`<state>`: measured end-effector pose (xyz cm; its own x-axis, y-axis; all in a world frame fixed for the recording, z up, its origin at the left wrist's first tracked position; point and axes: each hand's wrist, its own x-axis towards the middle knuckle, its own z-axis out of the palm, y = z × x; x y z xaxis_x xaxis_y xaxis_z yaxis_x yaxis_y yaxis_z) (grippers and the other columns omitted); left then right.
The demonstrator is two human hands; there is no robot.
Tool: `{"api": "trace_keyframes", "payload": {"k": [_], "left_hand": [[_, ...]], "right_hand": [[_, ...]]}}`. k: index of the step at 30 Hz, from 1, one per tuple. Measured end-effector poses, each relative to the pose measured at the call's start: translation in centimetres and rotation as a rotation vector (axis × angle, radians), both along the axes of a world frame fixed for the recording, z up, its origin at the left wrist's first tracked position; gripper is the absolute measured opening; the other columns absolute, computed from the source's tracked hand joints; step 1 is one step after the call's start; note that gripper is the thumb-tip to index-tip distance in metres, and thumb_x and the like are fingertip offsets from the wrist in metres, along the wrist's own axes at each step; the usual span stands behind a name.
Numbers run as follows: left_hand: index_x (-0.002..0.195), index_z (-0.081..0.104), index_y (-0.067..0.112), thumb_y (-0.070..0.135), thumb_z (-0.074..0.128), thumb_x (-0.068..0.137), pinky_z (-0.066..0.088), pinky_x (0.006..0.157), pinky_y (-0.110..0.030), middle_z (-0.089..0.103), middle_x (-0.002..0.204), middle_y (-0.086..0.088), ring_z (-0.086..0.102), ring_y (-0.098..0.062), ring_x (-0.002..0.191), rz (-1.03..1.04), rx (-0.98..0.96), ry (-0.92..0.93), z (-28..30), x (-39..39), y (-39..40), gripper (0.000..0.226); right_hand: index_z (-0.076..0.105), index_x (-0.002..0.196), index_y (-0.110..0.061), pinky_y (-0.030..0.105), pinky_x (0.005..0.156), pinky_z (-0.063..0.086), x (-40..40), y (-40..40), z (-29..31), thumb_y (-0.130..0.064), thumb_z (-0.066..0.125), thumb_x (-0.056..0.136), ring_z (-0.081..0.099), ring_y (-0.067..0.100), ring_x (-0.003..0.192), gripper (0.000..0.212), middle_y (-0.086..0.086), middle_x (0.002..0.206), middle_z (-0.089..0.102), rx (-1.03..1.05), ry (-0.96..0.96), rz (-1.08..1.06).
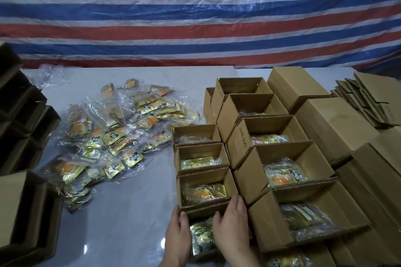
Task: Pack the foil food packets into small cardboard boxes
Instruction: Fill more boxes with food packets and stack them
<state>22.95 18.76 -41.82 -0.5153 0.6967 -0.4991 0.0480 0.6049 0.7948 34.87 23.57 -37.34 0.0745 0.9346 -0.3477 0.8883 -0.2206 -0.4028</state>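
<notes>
Your left hand (176, 232) and right hand (231, 223) hold box (195, 212) sides; push foil pack (201, 236) flat, then shut flaps

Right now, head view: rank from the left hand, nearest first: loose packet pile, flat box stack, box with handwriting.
1. box with handwriting, ahead and right of the left hand.
2. loose packet pile, ahead left.
3. flat box stack, far right corner.
</notes>
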Motion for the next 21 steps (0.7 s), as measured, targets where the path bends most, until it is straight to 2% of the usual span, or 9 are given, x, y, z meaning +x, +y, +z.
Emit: {"api": "trace_keyframes", "payload": {"k": [2,4,8,13,16,21], "left_hand": [[0.142,0.045,0.017,0.028,0.035,0.104,0.034,0.093,-0.022,0.055,0.138,-0.007,0.052,-0.022,0.119,0.0,0.025,0.025,0.2,0.4,0.5,0.041],[0.136,0.049,0.017,0.025,0.036,0.104,0.035,0.089,-0.022,0.059,0.132,-0.007,0.053,-0.019,0.109,-0.002,0.048,0.029,0.4,0.6,0.9,0.036],[0.14,0.046,0.015,0.027,0.036,0.104,0.034,0.092,-0.022,0.056,0.135,-0.008,0.051,-0.026,0.124,0.027,0.014,0.013,0.7,0.9,1.2,0.04],[0.136,0.051,0.015,0.028,0.041,0.103,0.037,0.09,-0.02,0.06,0.131,-0.006,0.055,-0.02,0.116,0.031,0.025,0.013,0.9,0.7,1.4,0.037],[0.139,0.048,0.014,0.029,0.043,0.102,0.039,0.099,-0.024,0.058,0.136,-0.006,0.054,-0.021,0.122,0.005,0.001,-0.018,0.7,0.2,1.5,0.041],[0.141,0.047,0.019,0.037,0.047,0.1,0.035,0.101,-0.02,0.056,0.138,0.0,0.054,-0.013,0.12,-0.035,-0.025,-0.121,1.3,-1.5,1.2,0.044]], "right_hand": [[0.002,0.159,-0.013,0.034,0.124,0.013,-0.3,-0.7,-0.5,-0.039,0.048,0.1,0.008,0.019,0.153,0.079,0.002,0.167,0.003,0.028,0.021,0.052],[0.003,0.159,-0.016,0.036,0.125,0.009,-0.6,-1.0,-0.9,-0.04,0.048,0.1,0.005,0.019,0.153,0.078,0.0,0.167,0.001,0.039,0.024,0.081],[0.007,0.159,-0.02,0.037,0.125,0.011,-0.4,-1.1,-1.7,-0.038,0.046,0.1,0.003,0.019,0.153,0.073,-0.004,0.167,-0.003,0.065,0.019,0.09],[0.018,0.157,-0.021,0.033,0.123,0.014,-0.3,-1.1,-2.2,-0.037,0.046,0.098,0.009,0.019,0.152,0.067,-0.003,0.165,0.005,0.106,-0.014,0.1],[0.022,0.156,-0.022,0.032,0.122,0.018,-0.7,-0.9,-2.0,-0.038,0.051,0.097,0.01,0.018,0.152,0.068,-0.003,0.165,0.008,0.113,-0.039,0.077],[0.02,0.156,-0.026,0.028,0.12,0.018,-0.9,-0.1,-1.3,-0.047,0.05,0.096,0.012,0.015,0.151,0.07,-0.005,0.164,0.007,0.089,-0.137,0.08]]}}
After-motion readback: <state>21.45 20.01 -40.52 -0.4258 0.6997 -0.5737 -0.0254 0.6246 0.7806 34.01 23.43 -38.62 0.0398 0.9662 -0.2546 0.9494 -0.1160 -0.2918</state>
